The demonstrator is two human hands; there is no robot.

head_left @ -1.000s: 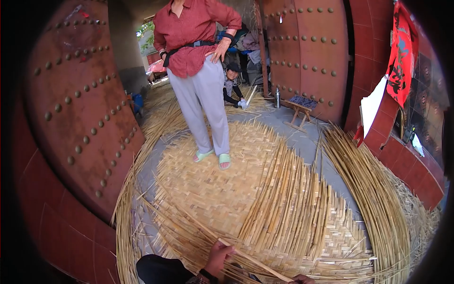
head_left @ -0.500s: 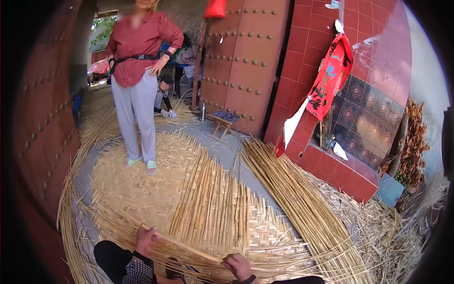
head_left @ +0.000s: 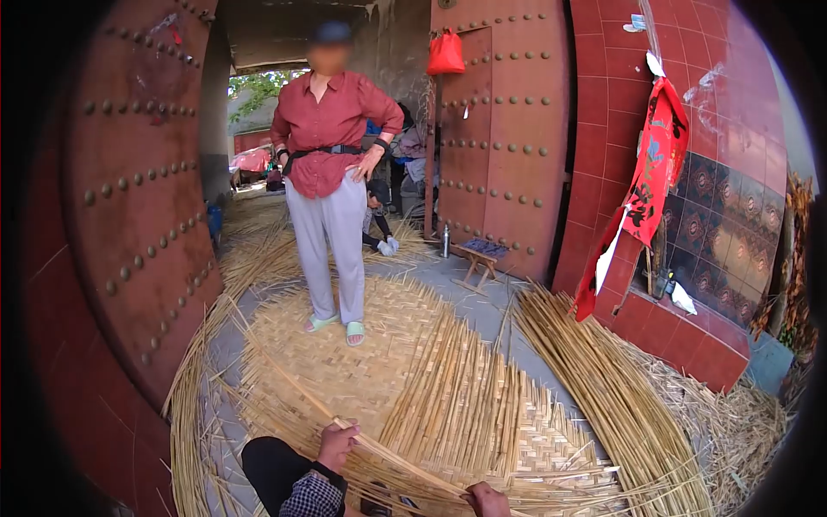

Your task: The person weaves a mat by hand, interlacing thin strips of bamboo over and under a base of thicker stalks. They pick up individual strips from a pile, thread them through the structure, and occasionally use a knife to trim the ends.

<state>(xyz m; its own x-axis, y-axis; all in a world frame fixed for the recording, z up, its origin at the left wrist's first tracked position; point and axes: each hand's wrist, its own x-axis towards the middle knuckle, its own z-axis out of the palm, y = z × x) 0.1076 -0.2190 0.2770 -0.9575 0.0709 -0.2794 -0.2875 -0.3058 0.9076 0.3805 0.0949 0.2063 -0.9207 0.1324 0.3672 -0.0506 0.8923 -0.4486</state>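
Note:
My left hand [head_left: 338,445] is closed around a long, pale reed strip [head_left: 401,463], thumb on top. At lower centre my right hand [head_left: 488,500] pinches the same strip farther along, partly cut off by the frame edge. The strip runs slantwise between both hands, and a thin length extends up and left past my left hand. Under it spreads a woven reed mat [head_left: 336,379], with loose reeds [head_left: 452,388] laid side by side over its middle. More loose strips cross near my dark-clad knee [head_left: 271,474].
A person in a red shirt [head_left: 336,129] stands on the mat. Behind, another person crouches with gloved hands [head_left: 388,247]. A reed bundle [head_left: 603,388] lies right, beside straw [head_left: 706,431]. A small stool [head_left: 476,261] and metal bottle [head_left: 446,242] stand before the studded door [head_left: 517,146].
The view has swung left and up, so the scene sits farther right and lower. Both hands still grip the strip. The standing person keeps the same pose.

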